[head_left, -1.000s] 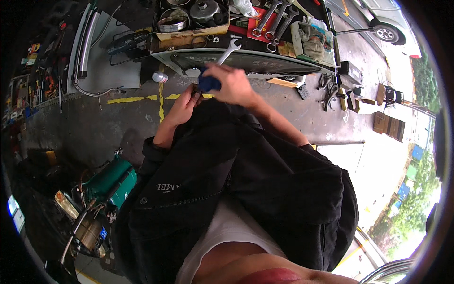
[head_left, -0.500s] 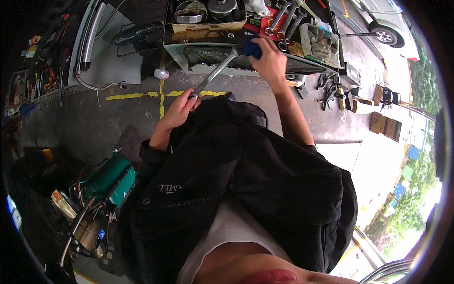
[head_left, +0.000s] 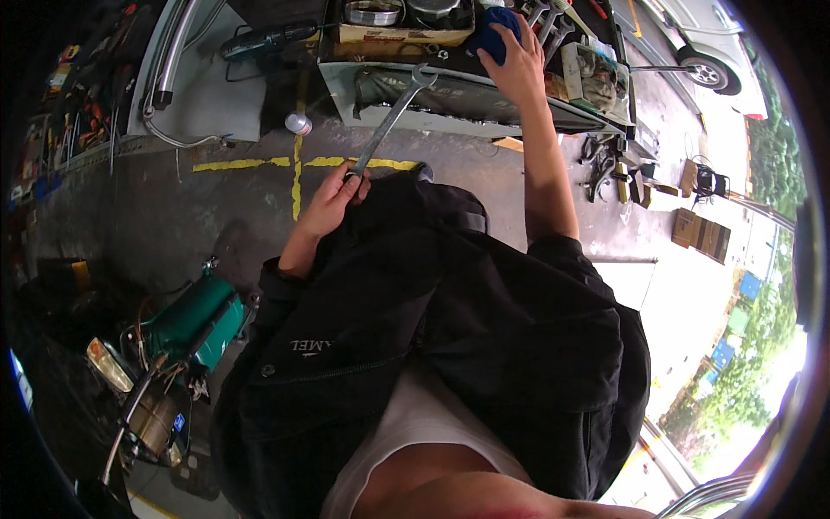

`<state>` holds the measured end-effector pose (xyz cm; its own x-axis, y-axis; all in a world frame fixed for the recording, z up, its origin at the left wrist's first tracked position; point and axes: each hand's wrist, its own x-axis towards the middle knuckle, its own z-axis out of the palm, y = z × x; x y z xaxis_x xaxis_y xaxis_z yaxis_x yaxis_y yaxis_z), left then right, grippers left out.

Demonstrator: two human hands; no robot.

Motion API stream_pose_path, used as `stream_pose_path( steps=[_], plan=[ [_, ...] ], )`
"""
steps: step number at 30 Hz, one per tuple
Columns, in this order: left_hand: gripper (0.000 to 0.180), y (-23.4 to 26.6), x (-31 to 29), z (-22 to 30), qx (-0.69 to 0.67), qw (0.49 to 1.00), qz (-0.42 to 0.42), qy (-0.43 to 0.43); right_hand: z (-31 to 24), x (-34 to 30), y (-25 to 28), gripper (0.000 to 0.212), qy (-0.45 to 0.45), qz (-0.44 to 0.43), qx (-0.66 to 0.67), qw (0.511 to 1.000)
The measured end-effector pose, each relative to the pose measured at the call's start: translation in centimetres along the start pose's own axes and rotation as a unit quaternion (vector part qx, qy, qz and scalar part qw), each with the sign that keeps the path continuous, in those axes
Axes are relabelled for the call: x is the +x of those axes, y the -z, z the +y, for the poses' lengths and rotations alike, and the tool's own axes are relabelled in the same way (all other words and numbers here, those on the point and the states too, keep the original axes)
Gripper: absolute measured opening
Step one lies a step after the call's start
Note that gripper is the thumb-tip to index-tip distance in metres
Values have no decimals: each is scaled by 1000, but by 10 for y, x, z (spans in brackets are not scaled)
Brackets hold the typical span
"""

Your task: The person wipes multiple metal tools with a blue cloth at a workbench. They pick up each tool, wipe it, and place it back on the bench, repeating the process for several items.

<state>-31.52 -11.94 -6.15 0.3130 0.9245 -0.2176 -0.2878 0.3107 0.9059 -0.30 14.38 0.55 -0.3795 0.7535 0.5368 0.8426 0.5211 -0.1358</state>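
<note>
My left hand (head_left: pixel 328 199) is closed round the lower end of a long steel wrench (head_left: pixel 386 134). The wrench slants up and to the right, its forked jaw in front of the tool cart (head_left: pixel 341 86). At the cart top, a bunched dark blue cloth (head_left: pixel 490 39) is in my right hand (head_left: pixel 521 71), whose fingers curl over its right side. Cloth and wrench are apart. Part of the cloth is hidden behind my fingers, and I cannot see whether it rests on the cart.
Beside the cloth stands a cardboard tray (head_left: pixel 406 37) with round metal parts. More wrenches (head_left: pixel 558 36) and a box of odds and ends (head_left: pixel 595 76) lie to the right. A small can (head_left: pixel 298 124) stands on the floor; a green machine (head_left: pixel 194 320) is at lower left.
My right hand has moved the blue cloth away from the wrench's jaw, up and right to the cart top. The wrench now points more steeply upward, still in my left hand.
</note>
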Motion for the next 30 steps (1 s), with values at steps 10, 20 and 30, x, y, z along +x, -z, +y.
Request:
stream_pose_path(
  steps=[10, 20, 30],
  plan=[
    [21, -25, 0, -15, -18, 999, 14, -45, -123, -79, 30, 34, -306, -137, 539, 773],
    [26, -74, 3, -25, 60, 991, -22, -113, -154, -123, 49, 53, -335, -207, 828, 398],
    [26, -155, -25, -58, 327, 935, -134, 23, -130, -201, 117, 55, -407, -285, 725, 477]
  ],
)
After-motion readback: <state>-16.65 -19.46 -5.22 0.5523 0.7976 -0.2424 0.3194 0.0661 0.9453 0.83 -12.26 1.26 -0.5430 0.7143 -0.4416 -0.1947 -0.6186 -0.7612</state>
